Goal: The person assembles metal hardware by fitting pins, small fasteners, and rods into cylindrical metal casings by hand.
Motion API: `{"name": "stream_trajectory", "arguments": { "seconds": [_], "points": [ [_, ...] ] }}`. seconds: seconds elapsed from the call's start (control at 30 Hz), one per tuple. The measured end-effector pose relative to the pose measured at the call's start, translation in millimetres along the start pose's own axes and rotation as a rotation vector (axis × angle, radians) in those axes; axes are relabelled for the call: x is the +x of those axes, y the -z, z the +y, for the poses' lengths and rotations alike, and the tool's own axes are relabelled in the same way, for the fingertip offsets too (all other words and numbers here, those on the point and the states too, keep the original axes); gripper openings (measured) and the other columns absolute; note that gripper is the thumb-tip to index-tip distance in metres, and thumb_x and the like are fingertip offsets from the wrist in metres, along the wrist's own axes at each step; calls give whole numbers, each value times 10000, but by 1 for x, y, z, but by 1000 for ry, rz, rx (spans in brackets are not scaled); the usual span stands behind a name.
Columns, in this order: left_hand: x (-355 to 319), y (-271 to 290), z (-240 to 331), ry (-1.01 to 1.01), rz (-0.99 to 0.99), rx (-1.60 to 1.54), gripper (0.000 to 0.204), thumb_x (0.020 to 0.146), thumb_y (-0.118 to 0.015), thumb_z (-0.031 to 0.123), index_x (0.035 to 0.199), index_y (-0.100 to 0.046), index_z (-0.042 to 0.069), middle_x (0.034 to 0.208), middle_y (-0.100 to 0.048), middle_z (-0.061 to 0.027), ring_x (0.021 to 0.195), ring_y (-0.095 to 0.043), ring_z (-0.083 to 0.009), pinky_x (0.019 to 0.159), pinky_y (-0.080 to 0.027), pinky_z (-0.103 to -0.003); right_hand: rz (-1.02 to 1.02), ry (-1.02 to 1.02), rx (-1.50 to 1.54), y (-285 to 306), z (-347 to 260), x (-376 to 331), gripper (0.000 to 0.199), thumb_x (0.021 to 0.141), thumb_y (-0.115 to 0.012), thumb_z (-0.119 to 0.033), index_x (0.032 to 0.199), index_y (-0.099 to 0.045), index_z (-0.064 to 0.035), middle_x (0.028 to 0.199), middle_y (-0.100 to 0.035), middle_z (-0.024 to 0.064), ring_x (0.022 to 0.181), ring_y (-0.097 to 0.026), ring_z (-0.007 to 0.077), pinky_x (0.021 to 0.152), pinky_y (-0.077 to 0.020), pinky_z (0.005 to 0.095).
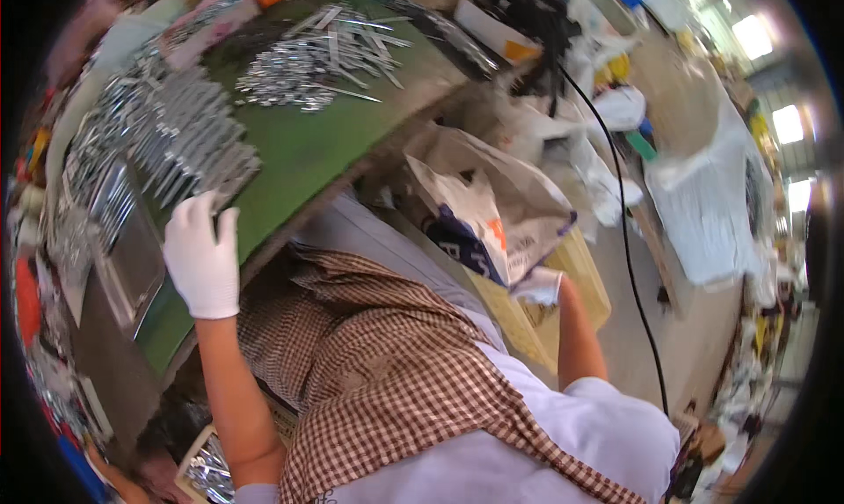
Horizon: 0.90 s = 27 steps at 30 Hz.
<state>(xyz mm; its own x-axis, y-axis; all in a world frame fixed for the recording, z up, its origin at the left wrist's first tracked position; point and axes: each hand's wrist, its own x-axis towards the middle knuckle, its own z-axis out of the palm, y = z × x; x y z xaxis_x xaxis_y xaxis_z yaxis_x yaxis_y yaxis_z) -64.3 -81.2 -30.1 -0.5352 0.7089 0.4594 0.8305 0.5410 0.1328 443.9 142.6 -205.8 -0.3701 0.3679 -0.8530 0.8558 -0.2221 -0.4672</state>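
My left hand [202, 256], in a white glove, rests at the near edge of a stack of flat grey metal strips [198, 121] on the green worktop. Its fingertips meet the ends of the strips, and the thumb stands apart from the fingers. To the right, my right hand [538, 286], also gloved, is against the near lower corner of a printed paper bag [479, 209] with a gaping mouth. Blur and the bag's edge hide those fingers, so I cannot tell whether they grip it. The bag sits in or over a yellow crate [598, 297].
A loose pile of shiny metal strips [321, 60] lies farther back on the green worktop [303, 157]. Beside the stack is a grey tray [132, 266]. A black cable [626, 231] hangs down on the right, before plastic-wrapped goods [703, 205]. Small metal parts fill a box [211, 469] below my left arm.
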Motion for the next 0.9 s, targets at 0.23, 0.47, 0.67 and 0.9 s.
{"name": "stream_trajectory", "arguments": {
  "seconds": [0.23,0.47,0.67,0.9],
  "points": [
    [11,5,19,31,-63,21,197,787,-745,246,926,-688,118,966,-611,-72,954,-585,-299,808,-479,-445,-132,241,-558,-7,-182,-80,266,802,-685,-196,1002,-707,-23,715,-638,61,695,-616,169,655,-499,296],
    [-19,38,17,162,-13,-465,295,850,-683,85,1119,-566,56,1080,-643,-161,912,-656,-347,796,-529,-433,-157,986,191,-59,-309,-97,338,962,-516,-79,1278,-616,-13,981,-673,63,758,-570,89,675,-468,234],
    [-13,72,16,173,-320,-300,357,890,-647,134,1229,-570,56,952,-640,-137,878,-650,-339,796,-536,-422,-218,868,47,-126,-377,-82,375,1048,-459,-202,1370,-540,-29,937,-689,55,560,-483,39,526,-416,190],
    [10,69,45,-162,-332,-109,218,872,-677,251,1016,-632,94,861,-622,-73,800,-626,-275,732,-519,-386,-336,784,297,-135,-400,-77,318,1053,-459,-217,1194,-623,16,805,-663,42,505,-403,20,457,-321,192]
  ]
}}
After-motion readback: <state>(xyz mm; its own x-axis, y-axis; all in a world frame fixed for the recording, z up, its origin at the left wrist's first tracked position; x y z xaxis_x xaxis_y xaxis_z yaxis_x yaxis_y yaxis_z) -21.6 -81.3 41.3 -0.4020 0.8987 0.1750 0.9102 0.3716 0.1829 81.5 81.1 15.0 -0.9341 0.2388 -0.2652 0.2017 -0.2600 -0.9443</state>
